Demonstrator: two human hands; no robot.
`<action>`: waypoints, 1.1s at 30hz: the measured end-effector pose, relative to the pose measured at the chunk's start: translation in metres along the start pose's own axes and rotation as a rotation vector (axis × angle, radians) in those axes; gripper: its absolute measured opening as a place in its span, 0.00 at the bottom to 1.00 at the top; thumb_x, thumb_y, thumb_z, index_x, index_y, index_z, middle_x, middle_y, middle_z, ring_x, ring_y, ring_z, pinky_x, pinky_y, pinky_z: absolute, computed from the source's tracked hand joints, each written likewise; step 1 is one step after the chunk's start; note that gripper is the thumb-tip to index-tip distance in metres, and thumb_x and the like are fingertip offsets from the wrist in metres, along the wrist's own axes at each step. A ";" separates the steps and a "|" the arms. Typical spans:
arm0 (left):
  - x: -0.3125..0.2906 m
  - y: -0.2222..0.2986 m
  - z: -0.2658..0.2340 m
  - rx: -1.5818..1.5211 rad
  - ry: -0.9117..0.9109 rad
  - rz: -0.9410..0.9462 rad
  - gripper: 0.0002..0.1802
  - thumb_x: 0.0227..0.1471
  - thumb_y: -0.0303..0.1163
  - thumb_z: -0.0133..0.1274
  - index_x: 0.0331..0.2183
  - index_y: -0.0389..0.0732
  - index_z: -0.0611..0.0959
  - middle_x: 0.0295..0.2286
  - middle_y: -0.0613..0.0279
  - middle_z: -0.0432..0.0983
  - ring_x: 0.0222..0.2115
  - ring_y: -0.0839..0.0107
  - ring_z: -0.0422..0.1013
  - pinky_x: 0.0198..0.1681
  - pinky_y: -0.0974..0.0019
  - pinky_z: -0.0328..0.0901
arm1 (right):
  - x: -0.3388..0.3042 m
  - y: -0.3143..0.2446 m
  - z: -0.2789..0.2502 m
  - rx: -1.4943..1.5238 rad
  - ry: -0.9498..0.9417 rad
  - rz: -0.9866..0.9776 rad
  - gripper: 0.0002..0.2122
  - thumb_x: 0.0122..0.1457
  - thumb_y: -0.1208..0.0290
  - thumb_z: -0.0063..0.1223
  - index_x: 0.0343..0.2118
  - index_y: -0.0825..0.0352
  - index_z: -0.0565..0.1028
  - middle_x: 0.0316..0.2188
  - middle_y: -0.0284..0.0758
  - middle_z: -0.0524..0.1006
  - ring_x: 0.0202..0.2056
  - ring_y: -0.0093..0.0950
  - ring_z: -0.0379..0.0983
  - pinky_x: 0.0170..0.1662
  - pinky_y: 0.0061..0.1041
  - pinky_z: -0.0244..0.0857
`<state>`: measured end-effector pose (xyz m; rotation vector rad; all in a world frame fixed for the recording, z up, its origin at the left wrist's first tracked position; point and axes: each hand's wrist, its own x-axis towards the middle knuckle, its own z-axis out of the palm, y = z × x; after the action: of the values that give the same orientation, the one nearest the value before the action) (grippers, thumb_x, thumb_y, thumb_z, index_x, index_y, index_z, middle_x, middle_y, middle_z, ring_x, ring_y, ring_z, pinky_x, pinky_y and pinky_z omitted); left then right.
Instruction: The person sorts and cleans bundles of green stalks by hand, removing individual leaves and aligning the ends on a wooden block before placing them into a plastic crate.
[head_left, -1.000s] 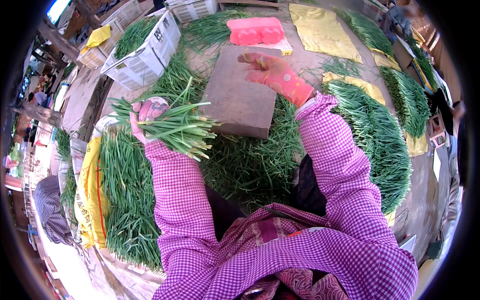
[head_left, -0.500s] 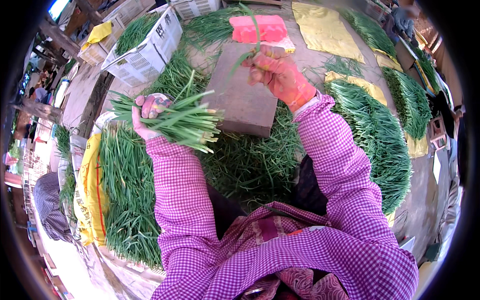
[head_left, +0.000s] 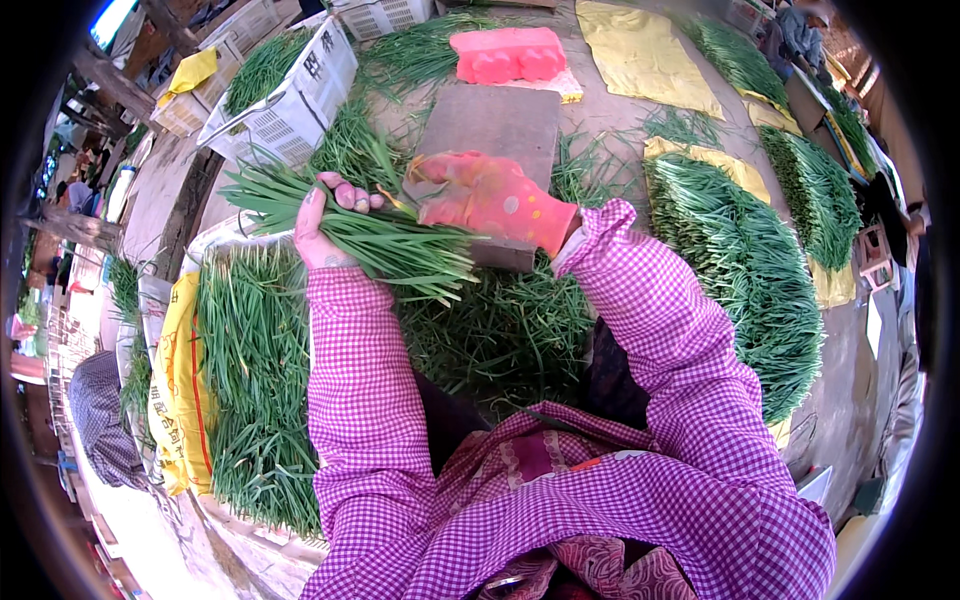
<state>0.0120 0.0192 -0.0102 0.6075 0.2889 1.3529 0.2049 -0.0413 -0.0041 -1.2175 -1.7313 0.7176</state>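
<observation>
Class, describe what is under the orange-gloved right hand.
Around the right hand, parts of a brown block and the green bunch show; what the hand itself covers beneath cannot be seen.

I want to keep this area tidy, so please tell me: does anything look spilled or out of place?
A tangled heap of greens lies near the wooden block, and loose strands are scattered near the flat yellow sheet. Both look messy against the neatly aligned stacks on the right.

We take this for a rough farm packing shed, with wooden posts (head_left: 112, 84) at the upper left. There we see leafy stalks (head_left: 268, 75) filling a white perforated crate (head_left: 292, 118), while at the right dense green rows (head_left: 740, 285) lie over yellow sacking (head_left: 742, 177).
</observation>
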 end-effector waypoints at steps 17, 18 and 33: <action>0.021 0.008 -0.033 -0.082 0.407 0.096 0.08 0.53 0.33 0.42 0.31 0.38 0.72 0.20 0.67 0.65 0.21 0.69 0.63 0.30 0.62 0.63 | 0.003 -0.014 -0.027 -0.255 0.274 -0.261 0.14 0.47 0.68 0.56 0.39 0.57 0.75 0.41 0.31 0.73 0.44 0.30 0.68 0.45 0.29 0.63; 0.021 0.004 -0.038 -0.066 0.402 0.072 0.08 0.52 0.32 0.43 0.32 0.38 0.72 0.20 0.67 0.66 0.21 0.69 0.63 0.30 0.62 0.64 | 0.000 -0.023 -0.015 -0.519 0.221 -0.398 0.13 0.47 0.67 0.56 0.38 0.56 0.75 0.43 0.31 0.72 0.47 0.31 0.66 0.47 0.31 0.62; 0.024 -0.009 -0.037 -0.004 0.478 0.028 0.10 0.55 0.33 0.40 0.34 0.37 0.72 0.20 0.65 0.66 0.22 0.66 0.64 0.34 0.53 0.66 | 0.008 0.024 -0.008 -0.352 0.001 -0.130 0.10 0.50 0.68 0.53 0.37 0.59 0.75 0.35 0.29 0.76 0.41 0.32 0.69 0.45 0.29 0.62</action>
<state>0.0047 0.0505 -0.0417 0.2771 0.6648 1.5156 0.2209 -0.0252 -0.0179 -1.3198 -1.9723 0.3425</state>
